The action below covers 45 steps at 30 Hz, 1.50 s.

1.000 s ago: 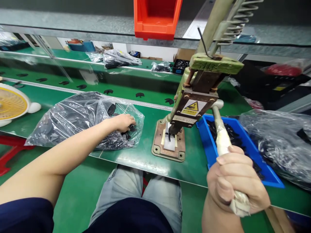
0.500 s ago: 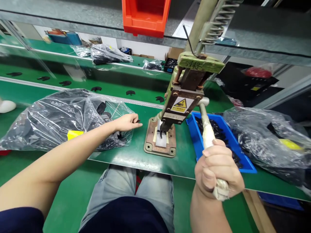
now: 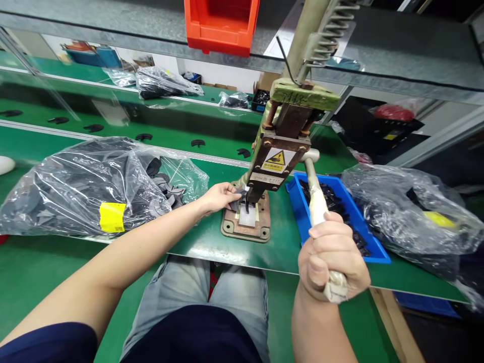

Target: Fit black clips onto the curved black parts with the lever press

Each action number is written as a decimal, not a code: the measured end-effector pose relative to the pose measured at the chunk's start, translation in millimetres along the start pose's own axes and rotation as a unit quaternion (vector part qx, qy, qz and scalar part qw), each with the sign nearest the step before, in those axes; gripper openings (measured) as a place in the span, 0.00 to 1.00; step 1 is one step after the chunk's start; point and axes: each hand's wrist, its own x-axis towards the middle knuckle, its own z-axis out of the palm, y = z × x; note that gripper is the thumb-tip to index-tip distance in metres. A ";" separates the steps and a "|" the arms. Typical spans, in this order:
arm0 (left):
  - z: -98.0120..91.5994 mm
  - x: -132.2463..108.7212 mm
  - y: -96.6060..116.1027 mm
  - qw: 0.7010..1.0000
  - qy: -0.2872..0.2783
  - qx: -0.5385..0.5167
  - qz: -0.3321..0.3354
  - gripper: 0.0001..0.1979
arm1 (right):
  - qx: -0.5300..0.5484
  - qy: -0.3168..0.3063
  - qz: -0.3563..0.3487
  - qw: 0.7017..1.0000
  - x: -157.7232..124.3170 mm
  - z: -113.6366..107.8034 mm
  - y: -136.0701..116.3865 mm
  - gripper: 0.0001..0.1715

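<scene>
Partly hidden dark piece (image 3: 235,202): over the left side of the press base (image 3: 245,233), just beside the pale plate (image 3: 247,219); its far end merges with the dark tool, so whether the two touch cannot be told.
Left hand (image 3: 221,196): thumb and fingers pinch the dark piece; the undersides of the fingers are out of sight.
Right hand (image 3: 335,257): curled tightly round the wrapped lever (image 3: 316,199), covering much of its lower end.
Press (image 3: 287,126): stands on the green table (image 3: 206,247); a yellow warning triangle shows, its small lettering unreadable, and the column is cut off at the top.
Left bag (image 3: 79,181): clear plastic, full of dark curved pieces blurred by glare; the forearm covers its lower right.
Blue tray (image 3: 299,217): right of the press, half screened by lever and hand; the dark contents run together.
Right bag (image 3: 408,201): beside the tray, its contents hard to make out.
Orange bin (image 3: 221,41): above, cropped by the top edge.
</scene>
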 end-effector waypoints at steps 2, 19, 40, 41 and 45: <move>0.3 -0.4 0.6 1.000 -0.001 0.023 0.001 0.16 | 0.001 0.003 0.000 1.000 0.3 -0.1 0.0 0.16; -8.4 13.1 5.2 0.995 -0.084 0.027 -0.045 0.18 | -0.014 0.022 0.010 1.000 -2.3 3.2 -0.8 0.21; -13.8 25.1 11.9 0.972 -0.131 0.091 -0.173 0.20 | 0.007 0.082 -0.027 0.996 -0.7 13.5 9.6 0.26; -13.5 25.1 11.4 0.972 -0.126 0.092 -0.176 0.20 | 0.011 0.087 -0.029 0.996 -0.4 14.9 10.7 0.27; -10.9 23.1 10.9 0.973 -0.125 0.095 -0.169 0.19 | 0.017 0.094 -0.040 0.995 0.0 15.7 12.2 0.27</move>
